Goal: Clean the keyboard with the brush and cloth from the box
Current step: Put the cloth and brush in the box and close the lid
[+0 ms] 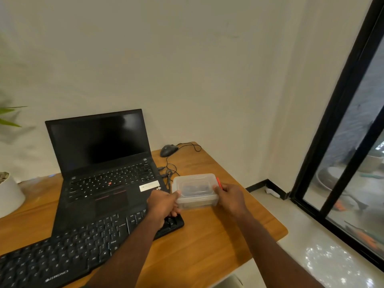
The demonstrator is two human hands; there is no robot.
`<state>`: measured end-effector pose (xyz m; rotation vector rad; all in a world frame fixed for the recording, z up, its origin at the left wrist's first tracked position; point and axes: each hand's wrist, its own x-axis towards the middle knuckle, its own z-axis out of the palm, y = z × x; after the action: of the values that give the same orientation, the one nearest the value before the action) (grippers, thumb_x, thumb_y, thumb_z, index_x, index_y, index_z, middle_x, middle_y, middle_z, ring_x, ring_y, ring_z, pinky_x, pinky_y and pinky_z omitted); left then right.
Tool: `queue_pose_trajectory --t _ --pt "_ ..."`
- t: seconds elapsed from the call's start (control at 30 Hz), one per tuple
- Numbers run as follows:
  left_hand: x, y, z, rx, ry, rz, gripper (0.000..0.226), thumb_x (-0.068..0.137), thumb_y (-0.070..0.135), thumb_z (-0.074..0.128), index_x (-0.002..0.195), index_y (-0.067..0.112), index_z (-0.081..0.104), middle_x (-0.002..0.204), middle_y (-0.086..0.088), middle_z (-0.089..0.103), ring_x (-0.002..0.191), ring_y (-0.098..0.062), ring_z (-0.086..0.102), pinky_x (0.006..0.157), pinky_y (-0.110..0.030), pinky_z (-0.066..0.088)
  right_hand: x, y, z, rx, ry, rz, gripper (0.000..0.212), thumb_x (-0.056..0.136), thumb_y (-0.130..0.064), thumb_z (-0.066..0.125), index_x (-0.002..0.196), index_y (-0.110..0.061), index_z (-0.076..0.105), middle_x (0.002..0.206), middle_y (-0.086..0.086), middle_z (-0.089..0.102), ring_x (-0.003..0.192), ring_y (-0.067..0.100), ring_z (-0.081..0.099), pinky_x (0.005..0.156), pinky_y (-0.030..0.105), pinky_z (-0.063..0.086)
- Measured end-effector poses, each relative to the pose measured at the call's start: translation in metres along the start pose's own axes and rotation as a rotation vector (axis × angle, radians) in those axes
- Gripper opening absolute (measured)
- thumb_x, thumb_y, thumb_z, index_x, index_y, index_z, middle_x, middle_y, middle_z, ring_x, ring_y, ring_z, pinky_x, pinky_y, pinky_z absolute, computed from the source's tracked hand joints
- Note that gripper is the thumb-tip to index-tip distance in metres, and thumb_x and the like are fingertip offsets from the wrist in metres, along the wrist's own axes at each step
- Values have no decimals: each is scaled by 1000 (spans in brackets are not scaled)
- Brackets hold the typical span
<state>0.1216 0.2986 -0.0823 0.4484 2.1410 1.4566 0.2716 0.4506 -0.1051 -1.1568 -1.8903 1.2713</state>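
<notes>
Both hands grip the lidded clear plastic box (195,190) between them, left hand (165,204) and right hand (230,196) at its ends; dark contents blur inside.

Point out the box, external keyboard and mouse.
box (195,185): head view, on its clear lid.
external keyboard (68,252): head view, on the middle key rows.
mouse (168,150): head view, on its top shell.

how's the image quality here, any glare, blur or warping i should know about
Head view: wide-angle warping bends the window frame and the keyboard; glare spots lie on the glossy floor at lower right; the laptop screen is dark with a faint reflection; the clear box held by the left hand and right hand blurs its contents, so they cannot be made out.
</notes>
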Motion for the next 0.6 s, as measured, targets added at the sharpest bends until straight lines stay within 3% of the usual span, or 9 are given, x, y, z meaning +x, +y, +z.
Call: queue_pose_trajectory --t 0.17,0.23,0.37,0.43,0.53,0.6 --pt "-2 3 1 44 -8 12 30 93 27 70 80 1 72 59 -12 71 47 -19 61 60 -35 58 -11 -1 -3 -164 20 -134 30 102 -31 56 122 -15 71 99 -5 74 84 3 68 63 12 53" --pt "-3 6 1 46 -16 0 29 94 27 68 81 1 72 59 -13 71 45 -18 59 54 -31 55 -12 -1 -6 -192 26 -152 30 102 -31 57 124 -15 71 101 -4 75 83 3 68 62 11 52" --pt "-8 11 7 35 -29 -4 33 97 29 64 82 1 71 60 -15 71 41 -17 56 46 -26 49 -5 -3 -15 -205 66 -150 31 103 -25 56 129 -14 68 112 1 75 93 13 70 81 28 61" --pt "-9 13 10 -13 -111 -20 36 100 32 59 88 -1 69 65 -19 71 39 -17 54 48 -29 48 -2 -3 -20 -195 79 -125 32 103 -23 56 132 -14 65 119 4 74 98 15 68 90 35 60" --pt "-9 14 12 -105 -254 -68 40 102 37 53 99 -1 65 75 -23 73 38 -18 50 50 -31 44 -1 1 -22 -169 123 -89 32 103 -22 56 133 -12 64 122 5 72 94 14 64 92 37 58" --pt "-9 14 13 -141 -266 -99 41 101 39 55 101 -1 64 78 -22 71 40 -17 52 45 -29 42 -2 1 -20 -159 163 -78 33 103 -22 56 133 -13 63 123 5 71 93 13 62 92 36 57"
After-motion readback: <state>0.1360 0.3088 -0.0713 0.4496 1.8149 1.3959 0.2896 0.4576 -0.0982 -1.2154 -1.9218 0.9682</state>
